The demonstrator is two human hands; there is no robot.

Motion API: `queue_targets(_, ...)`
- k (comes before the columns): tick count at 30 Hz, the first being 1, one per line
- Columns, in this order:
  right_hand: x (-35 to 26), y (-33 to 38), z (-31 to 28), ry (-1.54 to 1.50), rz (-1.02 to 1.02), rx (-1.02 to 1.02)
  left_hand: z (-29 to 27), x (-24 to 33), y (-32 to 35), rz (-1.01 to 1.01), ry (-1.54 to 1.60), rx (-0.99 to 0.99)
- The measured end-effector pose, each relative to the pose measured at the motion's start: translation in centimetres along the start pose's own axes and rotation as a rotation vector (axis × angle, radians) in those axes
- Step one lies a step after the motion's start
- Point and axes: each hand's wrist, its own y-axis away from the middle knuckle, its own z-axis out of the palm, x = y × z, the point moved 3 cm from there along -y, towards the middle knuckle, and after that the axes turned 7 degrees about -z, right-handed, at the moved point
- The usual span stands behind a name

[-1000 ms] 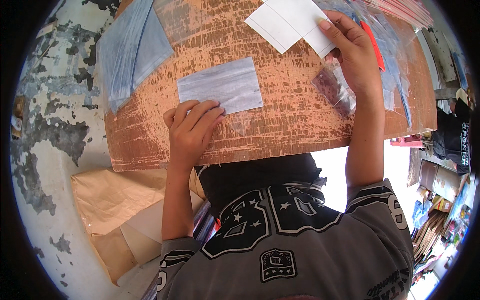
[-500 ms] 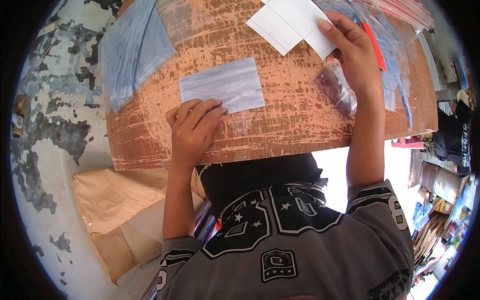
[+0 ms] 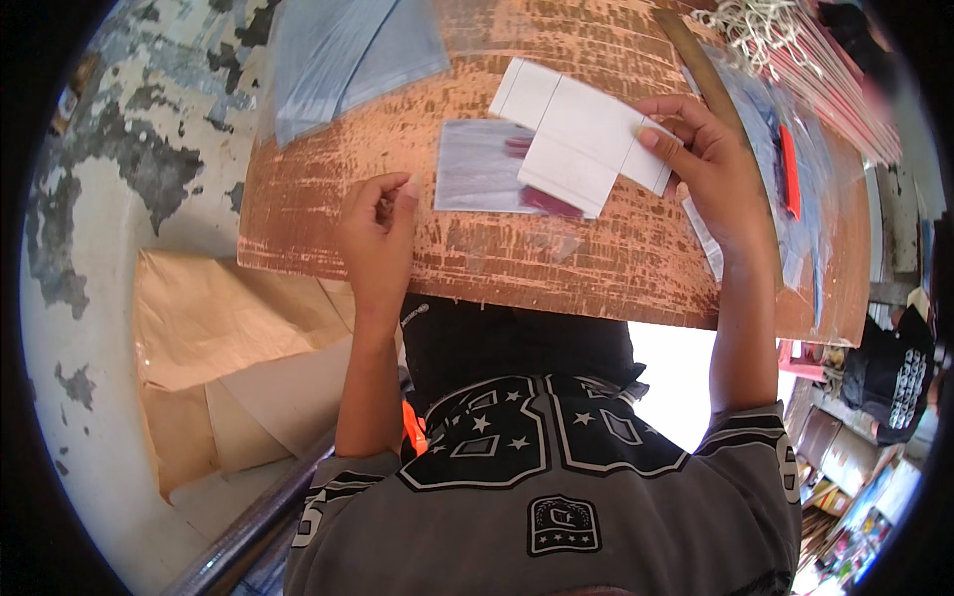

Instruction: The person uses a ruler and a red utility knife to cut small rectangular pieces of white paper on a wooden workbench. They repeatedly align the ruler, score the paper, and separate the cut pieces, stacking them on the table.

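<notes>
My right hand (image 3: pixel 701 164) pinches a white card (image 3: pixel 581 129) between thumb and fingers at its right end. The card has a stepped, cross-like outline with thin fold lines. It overlaps a blue-grey rectangular sheet (image 3: pixel 477 169) lying on the table. Dark red patches (image 3: pixel 552 204) show along the card's left and lower edges; what they belong to is mostly hidden. My left hand (image 3: pixel 381 219) hovers near the table's front edge, left of the sheet and apart from it. Its fingers are curled in with the thumb against them, and nothing shows in them.
On the worn brown table (image 3: pixel 338 214) lies a stack of blue-grey plastic sheets (image 3: pixel 363 60) at far left. At right are a long wooden strip (image 3: pixel 696 60), a red object (image 3: pixel 790 174), plastic film and pink rods (image 3: pixel 835 94) with white cord (image 3: pixel 760 35). Brown paper (image 3: pixel 238 318) lies lower left.
My right hand has brought the white card left and nearer, over the blue-grey sheet. My left hand has come off the sheet and curled its fingers. The whole view has shifted too.
</notes>
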Motion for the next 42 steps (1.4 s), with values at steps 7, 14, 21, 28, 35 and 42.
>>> queue_targets(7, 0.0, -1.8, 3.9, 0.032, -0.005, -0.204, 0.1, 0.2, 0.5, 0.014, 0.059, -0.031)
queue_targets(14, 0.5, -4.1, 4.7, 0.085, 0.026, -0.310, 0.4, 0.1, 0.5, 0.041, 0.022, -0.052)
queue_targets(21, 0.7, -4.6, 4.5, 0.124, 0.035, -0.334, 0.5, -0.2, -0.3, 0.037, 0.022, 0.019)
queue_targets(28, 1.5, -4.5, 4.5, 0.066, 0.058, -0.301, 1.9, 1.5, -2.5, 0.126, -0.067, 0.041)
queue_targets(35, 1.7, -4.7, 4.6, 0.076, 0.065, -0.288, 3.0, 1.2, -4.5, 0.074, -0.061, -0.031)
queue_targets(42, 2.0, -4.9, 4.8, 0.091, 0.094, -0.290, 3.5, 1.5, -4.8, 0.040, -0.087, -0.041)
